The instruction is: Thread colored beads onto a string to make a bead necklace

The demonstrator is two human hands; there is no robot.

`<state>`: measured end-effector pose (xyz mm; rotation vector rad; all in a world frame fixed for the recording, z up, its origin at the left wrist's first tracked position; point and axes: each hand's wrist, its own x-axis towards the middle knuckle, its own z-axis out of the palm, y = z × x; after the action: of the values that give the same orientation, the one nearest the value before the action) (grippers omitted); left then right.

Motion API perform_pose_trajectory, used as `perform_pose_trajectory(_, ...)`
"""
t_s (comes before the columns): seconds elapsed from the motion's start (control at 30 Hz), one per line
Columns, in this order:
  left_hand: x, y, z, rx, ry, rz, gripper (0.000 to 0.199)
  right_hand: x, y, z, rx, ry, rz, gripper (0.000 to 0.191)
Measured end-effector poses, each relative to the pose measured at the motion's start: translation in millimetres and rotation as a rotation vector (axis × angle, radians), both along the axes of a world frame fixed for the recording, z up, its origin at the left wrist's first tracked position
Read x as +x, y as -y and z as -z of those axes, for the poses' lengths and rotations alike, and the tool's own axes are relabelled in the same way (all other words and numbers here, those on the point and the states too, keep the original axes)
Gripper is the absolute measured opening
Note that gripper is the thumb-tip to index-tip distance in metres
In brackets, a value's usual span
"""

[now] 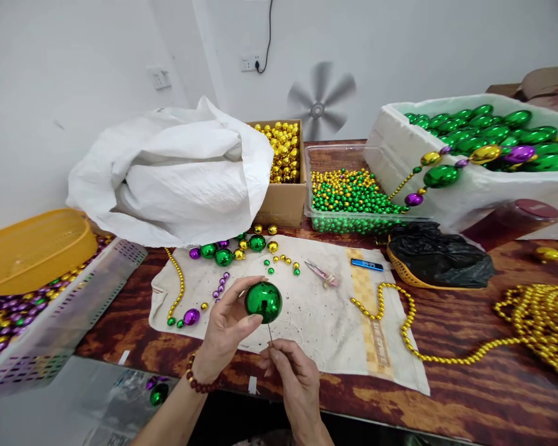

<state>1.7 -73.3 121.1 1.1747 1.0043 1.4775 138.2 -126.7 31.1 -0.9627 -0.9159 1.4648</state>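
Observation:
My left hand (235,316) grips a large shiny green ball (263,302) between thumb and fingers, above the cloth. Below it, my right hand (292,371) pinches a thin needle-like wire (270,333) whose upper end meets the underside of the ball; whether it goes inside cannot be seen. Behind the hands lie small purple beads (220,286), loose gold beads (288,260) and a strand of larger green, purple and gold balls (224,257). Small scissors (323,272) with a wrapped handle rest on the pale cloth (335,334), near a blue box-shaped item (367,265).
A white sack (186,198), a carton of gold balls (281,201) and a clear tub of small beads (348,222) stand behind. At right are a foam box (497,192), a black bag (441,254) and gold bead strings (539,322). A bead crate (60,328) flanks the left.

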Motion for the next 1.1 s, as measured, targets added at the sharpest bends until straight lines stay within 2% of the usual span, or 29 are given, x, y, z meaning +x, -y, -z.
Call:
perform_pose_trajectory(0.27,-1,2,-3.7,0.038,-0.049,-0.025,0.047,-2,-1,-0.2,0.026,-0.001,0.006,0.02)
perform_pose_trajectory(0.37,-1,0,-4.5,0.002,0.01,-0.028,0.046,-1,2,-2.7,0.047,0.018,-0.022,0.023)
perform_pose_trajectory(0.57,1,-1,-4.8,-0.065,0.13,-0.026,0.047,-3,3,0.1,0.027,0.046,0.027,0.028)
perform_pose_trajectory(0.8,1,-3,-8.9,-0.064,0.142,-0.056,0.047,-4,-3,5.1,0.026,0.05,-0.089,0.032)
perform_pose_trajectory(1.1,-7,-13,-13.6,-0.038,0.201,-0.055,0.048,4,12,15.2,-0.095,0.068,-0.1,0.034)
